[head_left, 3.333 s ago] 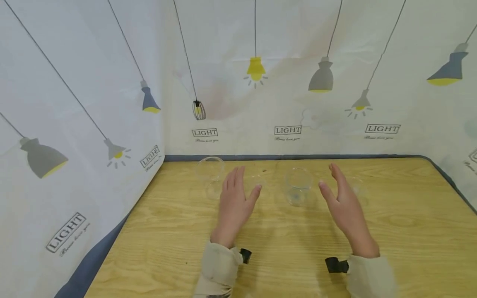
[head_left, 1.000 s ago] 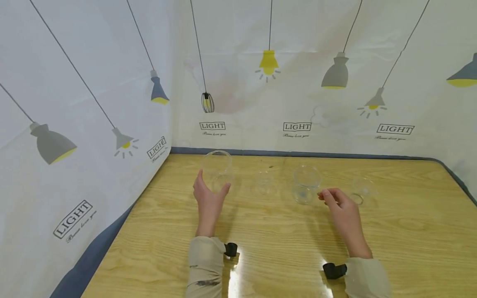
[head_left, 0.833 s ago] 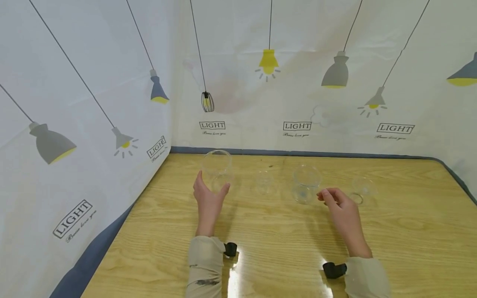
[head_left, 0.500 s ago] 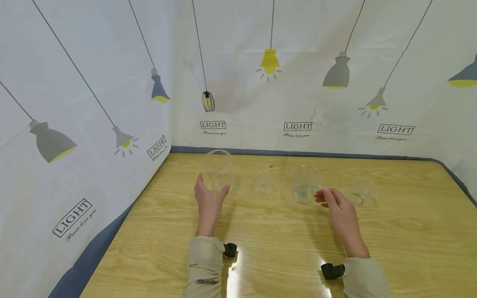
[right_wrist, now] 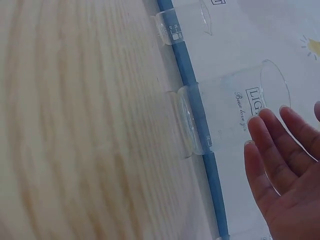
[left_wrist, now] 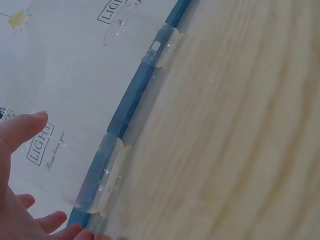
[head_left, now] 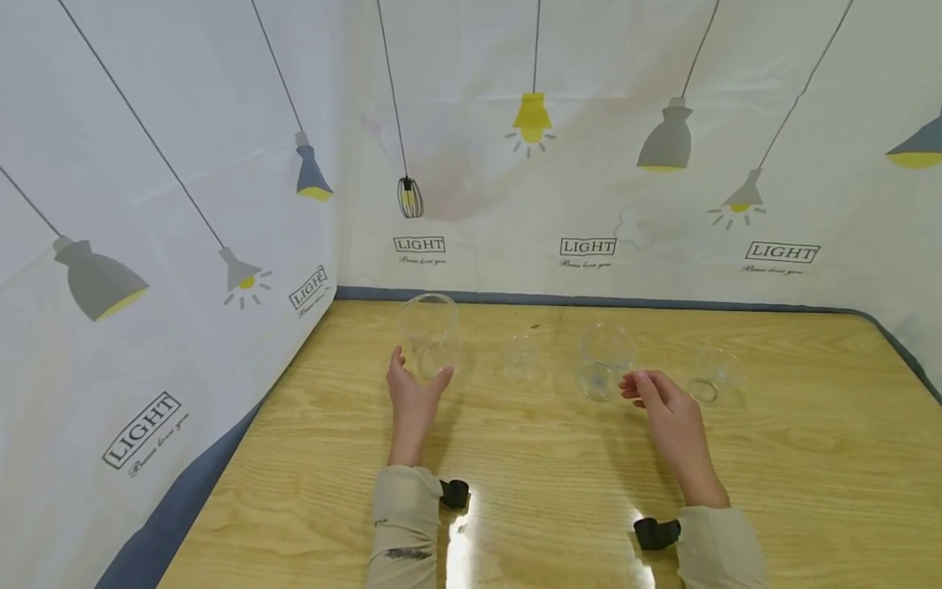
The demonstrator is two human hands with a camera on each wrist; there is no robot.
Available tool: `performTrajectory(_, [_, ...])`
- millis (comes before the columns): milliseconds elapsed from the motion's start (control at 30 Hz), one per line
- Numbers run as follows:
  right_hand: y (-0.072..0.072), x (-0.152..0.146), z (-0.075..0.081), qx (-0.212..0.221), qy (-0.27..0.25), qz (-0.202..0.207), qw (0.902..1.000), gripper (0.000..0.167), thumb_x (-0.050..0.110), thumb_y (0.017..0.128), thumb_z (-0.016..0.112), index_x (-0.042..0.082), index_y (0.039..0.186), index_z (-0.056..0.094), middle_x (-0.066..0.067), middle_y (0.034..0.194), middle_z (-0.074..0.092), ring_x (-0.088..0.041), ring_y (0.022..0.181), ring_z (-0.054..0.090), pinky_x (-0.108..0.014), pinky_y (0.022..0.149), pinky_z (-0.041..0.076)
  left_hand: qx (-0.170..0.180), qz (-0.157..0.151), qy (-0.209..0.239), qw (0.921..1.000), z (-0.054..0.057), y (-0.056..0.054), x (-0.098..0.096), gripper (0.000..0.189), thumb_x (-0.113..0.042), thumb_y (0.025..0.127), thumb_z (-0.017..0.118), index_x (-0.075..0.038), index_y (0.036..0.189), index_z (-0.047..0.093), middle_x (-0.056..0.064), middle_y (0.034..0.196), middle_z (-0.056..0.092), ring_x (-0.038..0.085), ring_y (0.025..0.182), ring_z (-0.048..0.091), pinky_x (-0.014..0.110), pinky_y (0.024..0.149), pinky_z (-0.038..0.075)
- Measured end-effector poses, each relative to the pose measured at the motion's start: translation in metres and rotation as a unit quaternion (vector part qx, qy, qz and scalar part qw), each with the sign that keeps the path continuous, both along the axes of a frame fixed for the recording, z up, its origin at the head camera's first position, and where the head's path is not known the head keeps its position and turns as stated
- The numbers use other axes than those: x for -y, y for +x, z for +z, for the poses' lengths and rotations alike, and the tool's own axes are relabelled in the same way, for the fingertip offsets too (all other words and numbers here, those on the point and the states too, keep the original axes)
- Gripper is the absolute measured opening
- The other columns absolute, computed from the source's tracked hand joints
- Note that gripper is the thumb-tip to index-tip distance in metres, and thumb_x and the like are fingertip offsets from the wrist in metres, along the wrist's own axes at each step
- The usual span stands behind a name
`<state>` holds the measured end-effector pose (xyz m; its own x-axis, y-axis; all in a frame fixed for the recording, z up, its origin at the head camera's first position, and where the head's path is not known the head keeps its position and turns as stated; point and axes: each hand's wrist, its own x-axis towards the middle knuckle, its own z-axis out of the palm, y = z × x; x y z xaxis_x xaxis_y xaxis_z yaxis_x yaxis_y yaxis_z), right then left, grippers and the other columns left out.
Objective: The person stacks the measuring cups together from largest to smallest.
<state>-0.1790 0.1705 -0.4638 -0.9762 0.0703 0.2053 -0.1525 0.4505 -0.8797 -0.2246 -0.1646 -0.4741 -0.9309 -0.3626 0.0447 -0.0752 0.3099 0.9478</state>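
Several clear glass beakers stand upright in a row at the back of the table. My left hand (head_left: pixel 414 397) is at the near side of the large left beaker (head_left: pixel 429 315), thumb and fingers spread apart on either side of its lower part. In the left wrist view, that beaker's base (left_wrist: pixel 106 175) shows beyond the fingers. My right hand (head_left: pixel 673 417) hovers just right of the medium beaker (head_left: pixel 607 348), its fingers loosely bent and holding nothing. The right wrist view shows these fingers (right_wrist: pixel 285 150) beside the beaker's open end, with white markings near its base.
A small beaker (head_left: pixel 522 360) stands between the two larger ones, and another small beaker (head_left: pixel 719 368) is to the right of my right hand. White cloth (head_left: pixel 478 204) printed with lamps closes off the back and sides of the wooden table (head_left: pixel 545 474).
My left hand has moved left to the large beaker, its fingers drawing slightly lower. My right hand has gone from outstretched to loosely bent and shifted slightly left. The beakers have stayed in place.
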Motion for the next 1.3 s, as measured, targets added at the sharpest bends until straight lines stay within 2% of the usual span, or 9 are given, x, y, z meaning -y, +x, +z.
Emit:
performTrajectory(200, [0.0,0.0,0.003,0.008,0.002,-0.003,1.0,0.047,0.045,0.094,0.034,0.007,0.108,0.058,-0.007,0.1,0.062,-0.018,0.09,0.058,-0.035,0.079,0.045,0.026,-0.021,0.043,0.9985,0.0,0.0,0.003,0.093,-0.042,0.074,0.069,-0.021,0.142,0.009,0.01,0.14,0.016,0.032,0.129,0.018,0.047,0.098,0.027])
performTrajectory(333, [0.001,-0.002,0.006,0.011,0.008,-0.011,0.9998,0.047,0.044,0.094,0.034,0.007,0.11,0.057,-0.007,0.101,0.062,-0.02,0.091,0.058,-0.035,0.079,0.045,0.035,-0.026,0.051,0.9977,-0.001,-0.001,0.004,0.092,-0.041,0.075,0.069,-0.022,0.142,0.009,0.01,0.141,0.015,0.031,0.13,0.018,0.048,0.099,0.026])
performTrajectory(567, [0.002,-0.007,0.007,0.003,0.002,-0.006,1.0,0.049,0.043,0.095,0.029,0.005,0.112,0.056,-0.007,0.103,0.061,-0.015,0.091,0.057,-0.033,0.079,0.046,0.031,-0.029,0.043,0.9982,-0.005,-0.006,0.004,0.095,-0.039,0.073,0.071,-0.019,0.142,0.009,0.013,0.141,0.017,0.032,0.128,0.02,0.047,0.098,0.026])
performTrajectory(1000, [0.003,-0.01,0.007,-0.003,-0.024,0.007,0.9997,0.05,0.042,0.096,0.026,0.004,0.111,0.055,-0.007,0.104,0.061,-0.018,0.092,0.057,-0.028,0.078,0.046,0.005,-0.026,0.021,0.9994,-0.011,-0.014,0.003,0.095,-0.037,0.072,0.073,-0.015,0.141,0.013,0.015,0.138,0.023,0.03,0.127,0.023,0.045,0.099,0.026])
performTrajectory(1300, [0.004,-0.012,0.008,-0.003,-0.023,0.012,0.9997,0.049,0.041,0.096,0.026,0.005,0.112,0.055,-0.006,0.105,0.06,-0.02,0.094,0.057,-0.028,0.078,0.046,0.014,-0.025,0.022,0.9993,-0.012,-0.018,0.005,0.093,-0.037,0.073,0.072,-0.016,0.141,0.013,0.013,0.137,0.024,0.028,0.126,0.024,0.044,0.099,0.027])
